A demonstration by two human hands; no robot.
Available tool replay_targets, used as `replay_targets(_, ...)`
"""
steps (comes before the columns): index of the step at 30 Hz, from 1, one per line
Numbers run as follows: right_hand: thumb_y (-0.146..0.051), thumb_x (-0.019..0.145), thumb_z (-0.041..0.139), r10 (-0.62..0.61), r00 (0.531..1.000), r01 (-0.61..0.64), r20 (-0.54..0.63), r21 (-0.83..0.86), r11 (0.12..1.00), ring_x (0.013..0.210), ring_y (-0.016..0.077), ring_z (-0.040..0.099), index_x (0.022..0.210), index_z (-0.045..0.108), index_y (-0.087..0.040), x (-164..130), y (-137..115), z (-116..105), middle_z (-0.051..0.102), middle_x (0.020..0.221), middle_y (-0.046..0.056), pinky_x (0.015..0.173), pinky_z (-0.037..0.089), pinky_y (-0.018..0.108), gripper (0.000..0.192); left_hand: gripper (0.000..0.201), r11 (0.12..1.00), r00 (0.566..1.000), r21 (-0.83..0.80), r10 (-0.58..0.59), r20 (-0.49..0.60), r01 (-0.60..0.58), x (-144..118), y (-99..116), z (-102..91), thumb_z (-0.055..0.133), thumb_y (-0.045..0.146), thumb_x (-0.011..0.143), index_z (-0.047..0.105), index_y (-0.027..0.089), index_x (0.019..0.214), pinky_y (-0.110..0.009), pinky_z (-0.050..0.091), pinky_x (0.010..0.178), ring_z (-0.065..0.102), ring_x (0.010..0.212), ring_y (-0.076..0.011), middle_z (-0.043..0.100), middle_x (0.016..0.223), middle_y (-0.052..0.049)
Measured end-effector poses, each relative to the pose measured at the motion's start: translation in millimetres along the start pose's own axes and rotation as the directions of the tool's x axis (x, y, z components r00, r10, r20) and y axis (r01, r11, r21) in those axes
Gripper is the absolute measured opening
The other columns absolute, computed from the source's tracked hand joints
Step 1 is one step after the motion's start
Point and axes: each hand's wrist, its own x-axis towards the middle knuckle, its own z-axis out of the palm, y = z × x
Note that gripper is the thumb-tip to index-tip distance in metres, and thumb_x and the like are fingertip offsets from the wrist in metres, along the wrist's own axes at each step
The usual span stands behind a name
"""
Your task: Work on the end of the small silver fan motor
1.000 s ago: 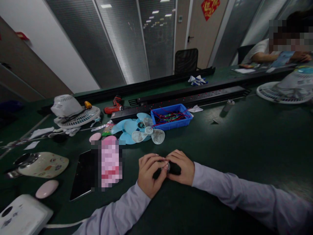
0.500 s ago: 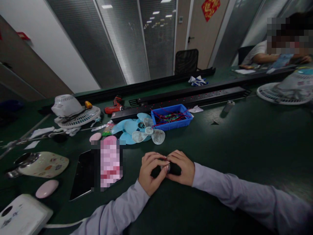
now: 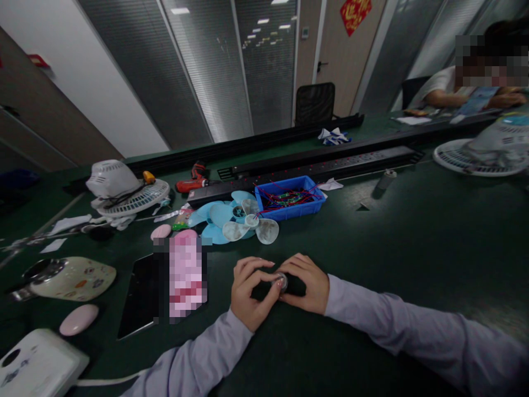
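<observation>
Small dark part (image 3: 294,284) with a round silvery end (image 3: 281,281): held low over the green tabletop (image 3: 413,242), near its front edge, pinched between both hands. Left hand (image 3: 248,292): fingers curled, thumb and fingertips closed on the silvery end. Right hand (image 3: 308,281): wrapped over the dark body, steadying it. Handling note, as judgement: the part is little and mostly covered, so firm support from the right hand and fine fingertip work from the left seem wise; resting both wrists on the tabletop would help. Nearby: pale blue fan blades (image 3: 231,218) and blue bin (image 3: 289,197) of red-wired parts just beyond the hands; dark tablet (image 3: 140,295) and pink oval piece (image 3: 78,320) to the left; white fan grille (image 3: 124,193) further left; red drill (image 3: 194,179) by the power strip (image 3: 330,165). Nothing lies between the hands and these.
</observation>
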Motion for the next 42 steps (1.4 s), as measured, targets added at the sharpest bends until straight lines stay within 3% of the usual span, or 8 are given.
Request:
replay_targets(18, -0.035, 0.072, 0.071, -0.023, 1.0, 0.023, -0.008, -0.012, 1.0, 0.092, 0.023, 0.055, 0.1, 0.059, -0.02, 0, 0, -1, 0.063, 0.097, 0.007, 0.081, 0.043, 0.04, 0.034, 0.02, 0.998, 0.996, -0.036, 0.05, 0.069, -0.048, 1, -2, 0.6, 0.064, 0.014, 0.079, 0.07, 0.025, 0.095, -0.042, 0.046, 0.087, 0.054, 0.098, -0.0226, 0.069, 0.095, -0.005)
replay_targets(24, -0.036, 0.07, 0.073, -0.029, 0.999, 0.029, -0.016, 0.007, 1.0, 0.091, 0.0228, 0.055, 0.099, 0.059, -0.02, -1, 2, 1, 0.063, 0.096, 0.006, 0.079, 0.043, 0.039, 0.036, 0.019, 0.999, 0.998, -0.023, 0.048, -0.032, -0.049, -2, -1, 0.5, 0.063, 0.012, 0.081, 0.069, 0.022, 0.095, -0.038, 0.047, 0.083, 0.055, 0.094, -0.0208, 0.069, 0.088, -0.004)
replay_targets(28, -0.038, 0.07, 0.073, -0.011, 1.0, 0.011, -0.007, 0.005, 1.0, 0.092, 0.0234, 0.054, 0.102, 0.06, -0.02, 0, 3, 1, 0.063, 0.098, 0.007, 0.08, 0.043, 0.039, 0.039, 0.02, 0.989, 0.995, 0.144, -0.013, -0.095, 0.026, -2, -7, 2.7, 0.062, 0.016, 0.083, 0.07, 0.025, 0.099, -0.041, 0.043, 0.085, 0.052, 0.096, -0.0225, 0.068, 0.09, -0.004)
replay_targets(32, -0.038, 0.07, 0.072, -0.004, 1.0, 0.004, -0.003, 0.007, 1.0, 0.092, 0.0235, 0.054, 0.103, 0.06, -0.02, 0, 1, 0, 0.063, 0.098, 0.007, 0.081, 0.043, 0.04, 0.039, 0.02, 0.915, 0.991, 0.385, -0.131, 0.009, 0.118, -4, -16, 6.3, 0.066, 0.024, 0.08, 0.073, 0.034, 0.095, -0.045, 0.039, 0.078, 0.047, 0.098, -0.0281, 0.065, 0.097, -0.005)
replay_targets(36, -0.038, 0.07, 0.073, -0.003, 1.0, 0.003, -0.006, 0.006, 1.0, 0.093, 0.0235, 0.054, 0.103, 0.06, -0.019, -1, 1, 0, 0.063, 0.098, 0.007, 0.081, 0.042, 0.04, 0.04, 0.02, 0.869, 0.98, 0.481, -0.181, 0.089, 0.117, -7, -20, 8.0, 0.069, 0.027, 0.077, 0.073, 0.04, 0.092, -0.043, 0.037, 0.071, 0.046, 0.093, -0.0296, 0.061, 0.094, -0.006)
replay_targets(38, -0.038, 0.07, 0.073, -0.001, 1.0, 0.001, -0.008, 0.007, 1.0, 0.093, 0.0234, 0.054, 0.103, 0.06, -0.019, -1, 1, 1, 0.063, 0.098, 0.007, 0.081, 0.042, 0.04, 0.04, 0.019, 0.879, 0.982, 0.461, -0.174, 0.073, 0.121, -7, -21, 7.6, 0.069, 0.028, 0.077, 0.074, 0.04, 0.091, -0.042, 0.036, 0.071, 0.045, 0.092, -0.0288, 0.061, 0.091, -0.005)
replay_targets(42, -0.039, 0.071, 0.072, -0.008, 1.0, 0.008, -0.007, 0.012, 1.0, 0.093, 0.0231, 0.054, 0.104, 0.06, -0.02, -1, 2, 1, 0.063, 0.099, 0.007, 0.081, 0.042, 0.039, 0.04, 0.017, 0.955, 0.991, 0.266, -0.122, -0.048, 0.13, -3, -18, 4.6, 0.065, 0.023, 0.081, 0.073, 0.031, 0.094, -0.039, 0.039, 0.073, 0.048, 0.086, -0.0232, 0.06, 0.082, -0.004)
